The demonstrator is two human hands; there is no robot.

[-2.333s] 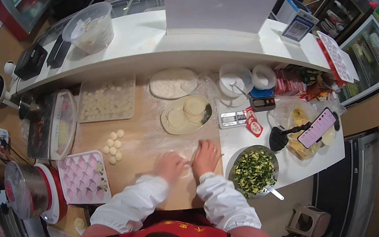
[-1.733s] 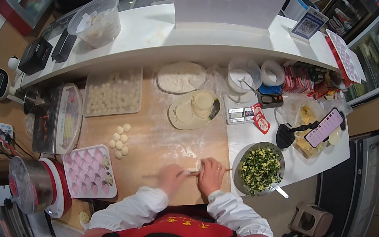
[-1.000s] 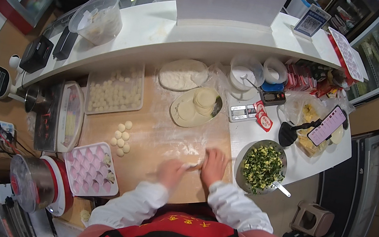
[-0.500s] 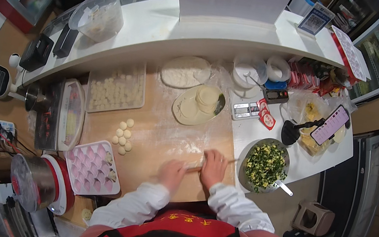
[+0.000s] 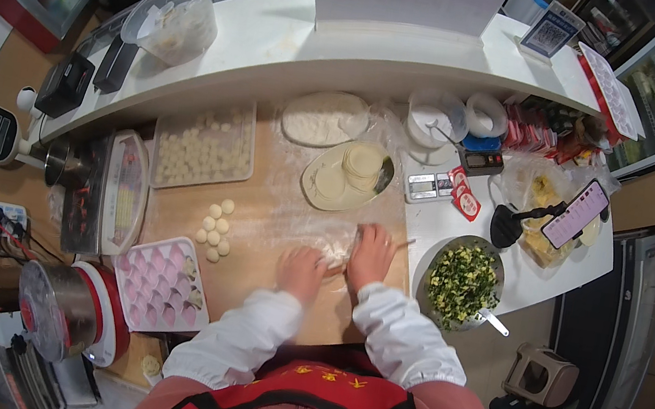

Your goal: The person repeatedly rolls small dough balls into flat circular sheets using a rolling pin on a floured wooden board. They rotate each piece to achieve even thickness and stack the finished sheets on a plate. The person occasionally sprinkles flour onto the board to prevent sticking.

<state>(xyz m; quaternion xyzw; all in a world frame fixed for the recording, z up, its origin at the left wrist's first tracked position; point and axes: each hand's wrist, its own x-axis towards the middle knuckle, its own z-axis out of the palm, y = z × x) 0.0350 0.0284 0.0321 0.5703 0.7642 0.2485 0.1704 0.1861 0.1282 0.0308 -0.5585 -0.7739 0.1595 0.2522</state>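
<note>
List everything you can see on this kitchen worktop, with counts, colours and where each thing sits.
wooden board: one, tan, floured, centre
dough balls: about seven, pale, loose on the board, left of the hands
tray of dough pieces: one, clear, back left of the board
pink mould tray: one, front left
plate of round wrappers: one, pale, behind the hands
flour heap: one, white, behind the plate
bowl of chopped greens: one, metal, right
kitchen scale: one, white, right of the plate
phone: one, on a stand, far right
lidded tub: one, clear, on the white counter
left hand: on the board
right hand: pressing on a rolling pin over dough
</note>
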